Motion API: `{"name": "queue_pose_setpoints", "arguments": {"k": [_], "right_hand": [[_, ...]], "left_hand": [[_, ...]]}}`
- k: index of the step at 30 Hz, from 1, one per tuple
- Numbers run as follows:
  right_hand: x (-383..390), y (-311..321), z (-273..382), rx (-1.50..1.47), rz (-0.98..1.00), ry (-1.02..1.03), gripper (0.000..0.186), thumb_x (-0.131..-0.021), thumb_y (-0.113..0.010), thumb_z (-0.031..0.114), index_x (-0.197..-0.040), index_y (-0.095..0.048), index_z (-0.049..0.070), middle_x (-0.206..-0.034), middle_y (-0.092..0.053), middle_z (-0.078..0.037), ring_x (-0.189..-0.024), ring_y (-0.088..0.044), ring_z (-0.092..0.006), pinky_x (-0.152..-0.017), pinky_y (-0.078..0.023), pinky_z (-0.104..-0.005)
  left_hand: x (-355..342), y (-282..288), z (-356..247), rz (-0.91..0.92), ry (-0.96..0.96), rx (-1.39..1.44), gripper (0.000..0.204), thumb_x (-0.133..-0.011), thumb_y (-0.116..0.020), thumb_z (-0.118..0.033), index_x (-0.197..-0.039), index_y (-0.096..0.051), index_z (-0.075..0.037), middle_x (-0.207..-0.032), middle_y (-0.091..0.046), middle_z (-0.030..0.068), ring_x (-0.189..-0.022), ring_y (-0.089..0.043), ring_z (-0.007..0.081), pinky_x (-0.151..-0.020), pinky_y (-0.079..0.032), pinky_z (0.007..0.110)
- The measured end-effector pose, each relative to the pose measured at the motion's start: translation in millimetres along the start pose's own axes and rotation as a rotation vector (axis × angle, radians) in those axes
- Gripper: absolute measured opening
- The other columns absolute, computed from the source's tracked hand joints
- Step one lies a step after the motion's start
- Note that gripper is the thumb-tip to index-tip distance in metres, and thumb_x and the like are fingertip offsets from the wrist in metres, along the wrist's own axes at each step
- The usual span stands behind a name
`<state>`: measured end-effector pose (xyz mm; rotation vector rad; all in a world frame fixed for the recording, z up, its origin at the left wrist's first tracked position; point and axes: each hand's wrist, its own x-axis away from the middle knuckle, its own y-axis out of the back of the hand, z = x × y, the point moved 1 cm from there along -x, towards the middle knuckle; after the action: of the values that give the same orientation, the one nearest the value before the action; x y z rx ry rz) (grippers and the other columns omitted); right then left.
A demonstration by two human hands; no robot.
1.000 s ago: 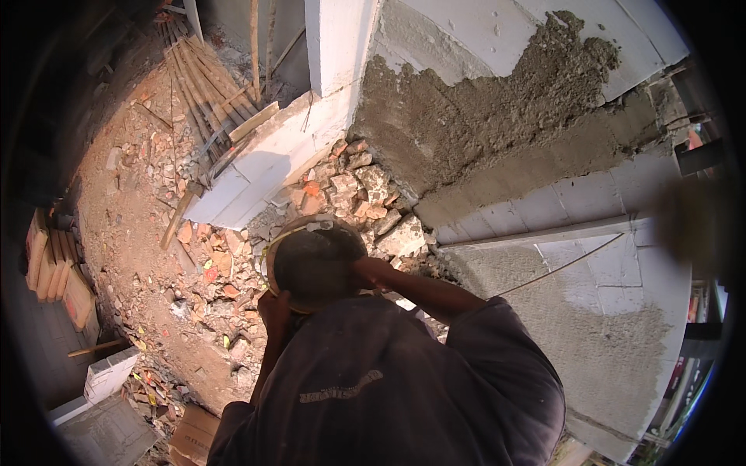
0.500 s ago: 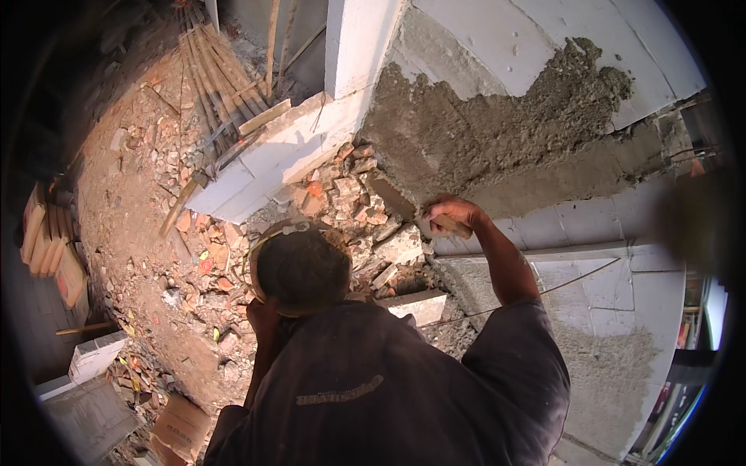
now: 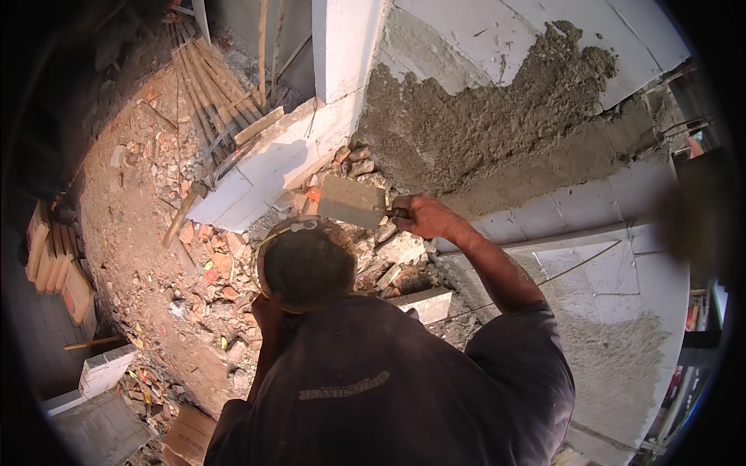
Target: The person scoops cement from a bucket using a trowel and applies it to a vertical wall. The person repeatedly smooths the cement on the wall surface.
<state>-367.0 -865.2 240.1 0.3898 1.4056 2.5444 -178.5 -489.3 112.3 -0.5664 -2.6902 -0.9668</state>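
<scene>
My right hand (image 3: 420, 216) grips the handle of a rectangular trowel (image 3: 350, 200), its flat, mortar-smeared blade held just beyond a round pan (image 3: 305, 260). My left hand (image 3: 266, 309) is at the pan's lower left rim, holding it; its fingers are partly hidden. The pan's inside is dark, its rim pale yellowish. To the right of the trowel stands a white block wall (image 3: 548, 206) with rough, wet-looking grey mortar (image 3: 482, 116) spread over part of it.
Broken brick rubble (image 3: 202, 295) covers the ground. Bamboo poles (image 3: 206, 93) lie beyond a low white block wall (image 3: 256, 175). Stacked boards (image 3: 54, 260) stand at the left, a cardboard box (image 3: 189, 435) at the bottom. A thin rod (image 3: 575, 268) crosses the right-hand wall.
My right hand has left the pan's rim and now has the trowel, which has moved leftward from beside the mortared wall over the last half second. My left hand remains at the pan.
</scene>
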Motion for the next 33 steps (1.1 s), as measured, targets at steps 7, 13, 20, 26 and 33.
{"name": "queue_pose_setpoints", "arguments": {"k": [7, 13, 20, 26, 33], "right_hand": [[-18.8, -228.7, 34.8, 0.092, 0.295, -0.069, 0.016, -0.082, -0.055, 0.014, -0.083, -0.066, 0.002, -0.082, -0.065, -0.018, -0.078, -0.066, -0.0347, -0.065, -0.054, -0.0464], [-9.2, -207.9, 38.8, -0.082, 0.396, 0.066, 0.022, -0.082, -0.056, 0.021, -0.094, -0.067, 0.007, -0.089, -0.066, -0.020, -0.083, -0.065, -0.0374, -0.069, -0.053, -0.0456], [8.2, -169.1, 37.0, -0.052, 0.310, 0.009, 0.029, -0.079, -0.061, 0.026, -0.103, -0.062, 0.010, -0.083, -0.065, -0.018, -0.077, -0.065, -0.0365, -0.068, -0.051, -0.0449], [2.1, -96.1, 41.3, -0.777, 0.543, -0.128, 0.020, -0.077, -0.065, 0.022, -0.085, -0.065, 0.004, -0.070, -0.063, -0.007, -0.062, -0.062, -0.0171, -0.054, -0.048, -0.0303], [20.3, -10.7, -180.9, -0.686, -0.149, -0.796, 0.021, -0.080, -0.060, 0.023, -0.079, -0.061, 0.002, -0.064, -0.062, -0.011, -0.050, -0.056, -0.0182, -0.046, -0.045, -0.0317]], "left_hand": [[10.6, -7.1, -16.8, 0.056, 0.028, 0.028, 0.027, -0.069, -0.062, -0.019, -0.079, -0.064, 0.006, -0.068, -0.065, 0.0145, -0.062, -0.060, 0.0221, -0.062, -0.047, 0.039], [17.6, 4.2, -30.7, 0.044, 0.005, 0.019, 0.025, -0.068, -0.062, -0.018, -0.077, -0.064, 0.006, -0.066, -0.064, 0.0138, -0.061, -0.059, 0.0204, -0.060, -0.047, 0.038], [7.3, 2.4, 16.1, -0.068, 0.146, 0.111, 0.026, -0.068, -0.064, -0.019, -0.068, -0.059, 0.006, -0.059, -0.059, 0.0109, -0.055, -0.053, 0.0186, -0.055, -0.043, 0.039], [16.2, 19.6, 14.0, -0.087, 0.151, 0.030, 0.032, -0.068, -0.067, -0.022, -0.059, -0.055, 0.006, -0.050, -0.053, 0.0101, -0.051, -0.049, 0.0177, -0.051, -0.040, 0.041], [10.5, 30.4, 43.8, -0.104, 0.092, -0.014, 0.030, -0.067, -0.067, -0.020, -0.064, -0.055, 0.006, -0.053, -0.052, 0.0091, -0.050, -0.045, 0.0162, -0.049, -0.038, 0.038]]}}
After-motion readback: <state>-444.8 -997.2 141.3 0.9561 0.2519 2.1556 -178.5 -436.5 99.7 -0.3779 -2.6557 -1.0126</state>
